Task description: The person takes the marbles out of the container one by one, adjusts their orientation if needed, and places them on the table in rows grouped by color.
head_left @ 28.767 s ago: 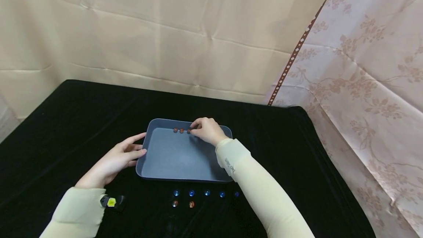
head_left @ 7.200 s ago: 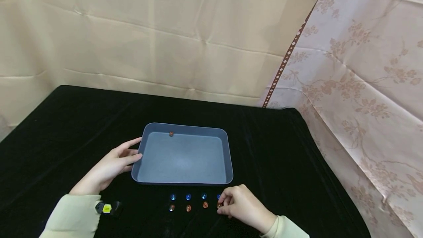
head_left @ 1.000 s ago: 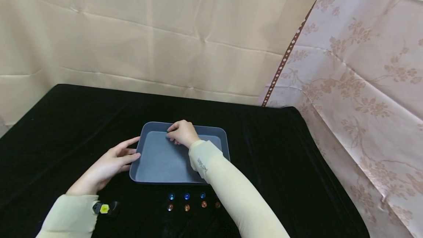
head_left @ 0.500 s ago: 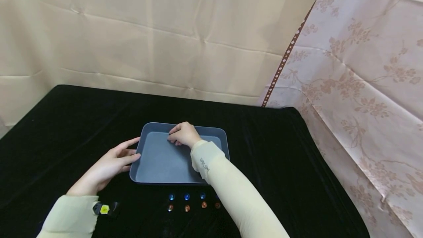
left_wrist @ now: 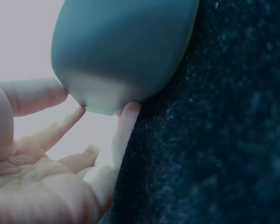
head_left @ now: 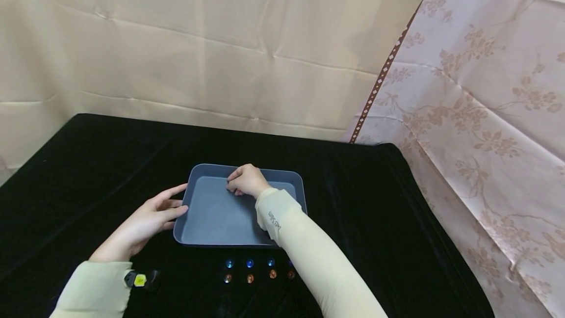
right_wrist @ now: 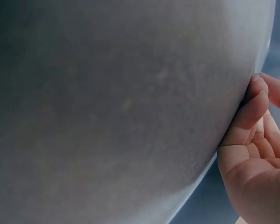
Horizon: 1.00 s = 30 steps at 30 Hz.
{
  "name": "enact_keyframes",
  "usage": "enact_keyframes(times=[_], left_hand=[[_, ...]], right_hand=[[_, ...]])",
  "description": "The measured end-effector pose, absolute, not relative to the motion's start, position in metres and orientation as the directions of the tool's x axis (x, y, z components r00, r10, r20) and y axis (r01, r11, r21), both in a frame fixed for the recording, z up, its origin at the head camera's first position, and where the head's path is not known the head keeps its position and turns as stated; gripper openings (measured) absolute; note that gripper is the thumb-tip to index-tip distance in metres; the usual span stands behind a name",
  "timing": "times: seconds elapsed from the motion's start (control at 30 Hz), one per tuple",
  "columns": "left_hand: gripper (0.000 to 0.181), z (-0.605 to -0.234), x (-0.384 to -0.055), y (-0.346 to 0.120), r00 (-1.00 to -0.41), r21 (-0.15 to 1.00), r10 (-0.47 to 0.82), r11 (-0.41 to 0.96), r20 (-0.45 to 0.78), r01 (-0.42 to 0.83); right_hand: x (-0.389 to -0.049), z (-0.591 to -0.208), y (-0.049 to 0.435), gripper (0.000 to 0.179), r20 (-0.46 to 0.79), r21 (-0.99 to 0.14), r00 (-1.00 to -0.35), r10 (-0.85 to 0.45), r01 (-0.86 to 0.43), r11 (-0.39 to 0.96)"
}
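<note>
My left hand [head_left: 147, 220] touches the left end of the blue-grey tray [head_left: 212, 220] with its fingertips and thumb, fingers spread and fairly straight. In the left wrist view, fingertips [left_wrist: 130, 109] meet the tray's outer wall. My right hand [head_left: 247, 180] reaches over the tray's far left part, thumb and fingers pinched together close above its floor, where an orange marble lay. That marble is hidden in the fingers. In the right wrist view the thumb [right_wrist: 253, 112] and forefinger meet at the tips beside the tray.
In front of the tray on black cloth [head_left: 353, 200] lie two rows of marbles: blue ones [head_left: 249, 263] behind, orange ones [head_left: 250, 278] nearer. The right sleeve [head_left: 318, 254] crosses the tray's front edge and overlaps the rows' right end. Beige curtain [head_left: 176, 43] hangs behind.
Earlier, several orange marbles lay in the tray; more now lie on the cloth. The right hand went from the front row back into the tray, then shifted slightly right. The left hand stayed.
</note>
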<state>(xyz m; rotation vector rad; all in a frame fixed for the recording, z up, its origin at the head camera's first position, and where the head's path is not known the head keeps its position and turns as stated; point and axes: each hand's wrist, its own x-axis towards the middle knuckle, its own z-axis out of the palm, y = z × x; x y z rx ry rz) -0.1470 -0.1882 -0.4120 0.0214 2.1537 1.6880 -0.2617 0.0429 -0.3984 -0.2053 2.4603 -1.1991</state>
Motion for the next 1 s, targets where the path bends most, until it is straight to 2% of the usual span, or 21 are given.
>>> enact_keyframes(times=[0.73,1.0], left_hand=[[0.068,-0.410,-0.146,-0.187,-0.917,0.932,0.256,0.276,-0.305,-0.233],[0.069,-0.411,-0.147,-0.188,-0.915,0.929,0.253,0.278,-0.315,-0.243]], right_hand=[[-0.260,-0.388,0.051,0.006,-0.289,-0.845,-0.888,-0.356,0.062,0.531],[-0.257,-0.378,0.052,0.010,-0.266,-0.866,-0.884,-0.383,0.045,0.498]])
